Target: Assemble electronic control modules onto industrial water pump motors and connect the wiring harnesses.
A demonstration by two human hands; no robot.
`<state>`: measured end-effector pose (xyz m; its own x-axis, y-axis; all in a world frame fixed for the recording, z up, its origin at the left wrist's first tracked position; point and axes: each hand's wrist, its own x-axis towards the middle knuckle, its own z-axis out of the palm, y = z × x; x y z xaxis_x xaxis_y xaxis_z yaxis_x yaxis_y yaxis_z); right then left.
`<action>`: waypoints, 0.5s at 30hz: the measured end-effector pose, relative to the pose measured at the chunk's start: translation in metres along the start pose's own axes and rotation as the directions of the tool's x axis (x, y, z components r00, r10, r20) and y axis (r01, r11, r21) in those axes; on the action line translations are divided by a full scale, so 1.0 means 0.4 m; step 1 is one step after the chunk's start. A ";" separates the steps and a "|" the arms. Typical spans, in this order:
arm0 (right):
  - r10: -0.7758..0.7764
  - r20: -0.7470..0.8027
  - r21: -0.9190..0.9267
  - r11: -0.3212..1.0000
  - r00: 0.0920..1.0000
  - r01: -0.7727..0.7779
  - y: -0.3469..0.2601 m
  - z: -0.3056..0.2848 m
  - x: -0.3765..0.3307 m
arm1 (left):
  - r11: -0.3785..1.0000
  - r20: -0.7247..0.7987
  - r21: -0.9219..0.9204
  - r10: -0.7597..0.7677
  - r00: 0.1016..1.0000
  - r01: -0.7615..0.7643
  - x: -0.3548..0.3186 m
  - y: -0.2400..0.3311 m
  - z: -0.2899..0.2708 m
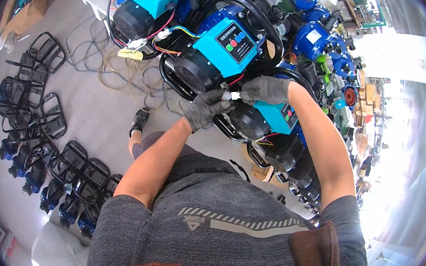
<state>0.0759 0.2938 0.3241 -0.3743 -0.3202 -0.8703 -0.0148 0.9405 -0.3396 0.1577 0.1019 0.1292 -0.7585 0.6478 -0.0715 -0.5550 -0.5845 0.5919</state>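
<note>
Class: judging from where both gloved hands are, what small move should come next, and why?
Probably push the two halves of the white plug together: the left hand and right hand each pinch one side, nearly meeting, in front of the pump.

row of small blue pumps in black tube frames (45,171), left on grey concrete floor (91,109) | loose tangle of grey cables (112,65), floor beyond them | brown cardboard box (29,12), top left | cluster of blue motor housings (317,34), upper right | small wooden block (261,171), low by the stacked units
</note>
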 end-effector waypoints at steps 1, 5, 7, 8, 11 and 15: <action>-0.017 0.019 -0.002 1.000 1.000 0.017 0.004 -0.002 0.008 | 1.000 0.006 0.002 0.015 1.000 -0.015 0.002 -0.003 -0.003; -0.048 -0.004 0.121 0.992 0.999 0.048 0.022 -0.004 0.019 | 0.999 0.025 0.034 0.021 0.999 -0.022 0.001 -0.010 -0.015; -0.087 -0.028 0.076 0.993 0.996 0.089 0.026 -0.003 0.019 | 0.997 0.004 0.078 -0.016 1.000 0.016 -0.001 -0.016 -0.022; -0.076 -0.043 0.032 0.996 0.996 0.078 0.025 0.000 0.020 | 0.996 0.012 0.089 -0.013 1.000 0.012 -0.001 -0.019 -0.026; -0.105 -0.113 -0.087 0.992 0.988 0.095 0.012 0.015 0.019 | 0.984 0.031 0.175 -0.024 0.999 0.019 0.002 -0.027 -0.038; -0.157 -0.212 -0.251 0.963 0.965 0.102 -0.007 0.037 0.003 | 0.830 0.096 0.547 0.067 0.993 -0.109 0.003 -0.024 -0.047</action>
<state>0.0892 0.2892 0.3187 -0.5553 -0.4327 -0.7103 -0.2853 0.9013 -0.3260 0.1558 0.0991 0.1085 -0.7573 0.6514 0.0458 -0.1916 -0.2887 0.9380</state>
